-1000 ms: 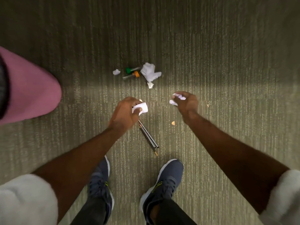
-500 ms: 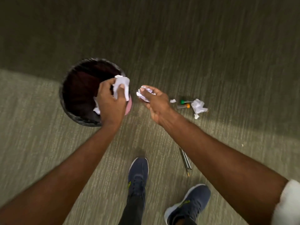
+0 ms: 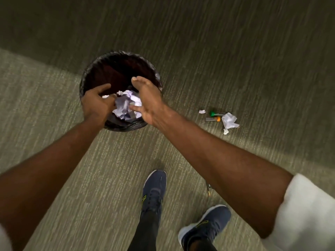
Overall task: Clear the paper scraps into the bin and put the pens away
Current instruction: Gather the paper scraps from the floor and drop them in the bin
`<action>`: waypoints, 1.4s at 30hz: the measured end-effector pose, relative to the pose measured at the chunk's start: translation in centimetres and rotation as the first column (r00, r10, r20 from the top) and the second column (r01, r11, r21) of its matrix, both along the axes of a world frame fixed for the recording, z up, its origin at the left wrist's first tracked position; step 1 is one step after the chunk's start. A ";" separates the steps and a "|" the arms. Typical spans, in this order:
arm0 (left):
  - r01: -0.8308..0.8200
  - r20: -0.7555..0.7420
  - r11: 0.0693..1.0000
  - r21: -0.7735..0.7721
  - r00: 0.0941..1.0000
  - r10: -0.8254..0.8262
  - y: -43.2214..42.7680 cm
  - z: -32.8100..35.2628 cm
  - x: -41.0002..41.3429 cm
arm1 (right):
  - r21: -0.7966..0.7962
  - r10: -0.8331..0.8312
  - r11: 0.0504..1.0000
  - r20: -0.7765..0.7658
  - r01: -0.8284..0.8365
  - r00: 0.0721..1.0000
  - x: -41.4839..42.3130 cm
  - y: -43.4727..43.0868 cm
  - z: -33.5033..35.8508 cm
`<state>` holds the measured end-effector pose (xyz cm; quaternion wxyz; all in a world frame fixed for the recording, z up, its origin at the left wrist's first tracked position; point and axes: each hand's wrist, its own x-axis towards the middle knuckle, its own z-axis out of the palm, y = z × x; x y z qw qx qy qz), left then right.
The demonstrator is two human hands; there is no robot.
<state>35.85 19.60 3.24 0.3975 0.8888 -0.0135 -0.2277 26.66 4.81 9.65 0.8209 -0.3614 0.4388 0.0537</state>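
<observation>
Carpet floor [image 3: 235, 51], bin [image 3: 90, 73] upper-centre w/ crumpled paper [image 3: 125, 105] inside. Left hand [image 3: 96, 102] & right hand [image 3: 148, 100] over bin mouth, fingers spread, holding nothing. More scraps [image 3: 229, 121] + pens [image 3: 213, 116] centre-right on carpet, well apart from bin.

Paper scraps [image 3: 126, 105] in bin [image 3: 94, 69]; pens [image 3: 213, 116] well right.

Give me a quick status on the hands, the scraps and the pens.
Left hand, right hand open over bin. Crumpled paper dropping in. Scraps, capped pens on carpet. Nothing blocking.
</observation>
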 end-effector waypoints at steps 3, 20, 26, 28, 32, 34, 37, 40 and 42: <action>-0.016 0.096 1.000 -0.002 0.995 0.016 0.1 -0.2 -0.1 | -0.169 -0.005 0.986 0.065 0.016 0.998 -1.4 -0.1 -0.1; 0.816 0.165 0.556 -0.159 0.578 -0.799 -15.4 -5.2 -24.5 | -0.741 -0.200 0.532 -0.579 -0.409 0.790 -44.7 -10.2 -16.1; 0.968 0.105 0.250 -0.034 0.252 -0.962 -21.6 -15.8 -30.7 | -0.618 0.146 0.254 -0.736 -0.744 0.662 -50.3 -9.4 -25.9; 0.978 0.149 0.206 0.037 0.199 -0.969 -23.9 -19.2 -32.1 | -0.617 0.123 0.183 -0.758 -0.765 0.641 -51.2 -8.6 -29.3; 0.939 0.274 0.125 0.321 0.034 -0.961 -29.1 -23.6 -33.6 | -0.690 0.042 0.128 -0.714 -0.713 0.699 -52.6 -7.7 -32.1; 0.902 0.267 0.063 0.428 -0.060 -0.962 -31.4 -24.7 -33.5 | -0.757 0.036 0.070 -0.649 -0.650 0.760 -53.4 -7.9 -32.8; 0.858 0.140 -0.083 0.507 -0.177 -0.974 -33.1 -26.0 -33.4 | -0.785 0.068 0.005 -0.618 -0.619 0.784 -54.4 -9.0 -33.7; 0.841 0.061 -0.153 0.519 -0.215 -0.975 -32.9 -26.7 -32.8 | -0.806 0.084 0.043 -0.586 -0.591 0.806 -54.6 -9.9 -34.2; 0.845 0.057 -0.153 0.513 -0.211 -0.976 -32.9 -26.1 -32.8 | -0.813 -0.042 0.165 -0.571 -0.558 0.820 -54.9 -11.5 -33.5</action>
